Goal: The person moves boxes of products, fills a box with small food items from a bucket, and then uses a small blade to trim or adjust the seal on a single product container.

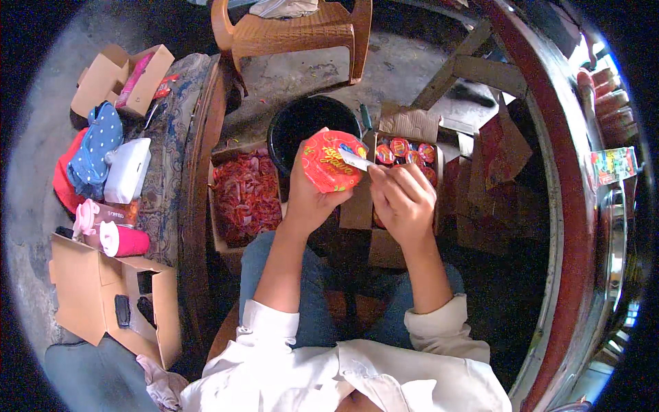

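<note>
1. Closest in are the white sleeves (439,323) rolled back above bare forearms, with blue jeans (312,302) beneath; the person is seated and leaning over the work.
2. The left hand (309,196) is raised in front of them, fingers wrapped round the rim of a round red foil-lidded cup (331,161), its printed lid tilted up toward the head camera.
3. The right hand (405,199) sits just beside it, fingers curled in and pinched together on a small white sticker (355,160) that lies against the right edge of the cup's lid.
4. The cup hangs over the near rim of a black bucket (302,120) standing on the floor.
5. Just right of the bucket, behind the right hand, an open cardboard box (408,127) holds more red-lidded cups (401,147) packed side by side.
6. Left of the bucket, a second carton (244,196) is heaped with red and pink wrappers.
7. Farther left, a patterned cloth-covered bench carries a white pouch (127,168), a blue polka-dot cloth (96,147) and a pink bottle (123,240) lying on its side.
8. An open brown box (110,292) stands near the left knee, another one (120,75) sits at the bench's far end.
9. A brown wicker-look plastic chair (295,31) stands beyond the bucket.
</note>
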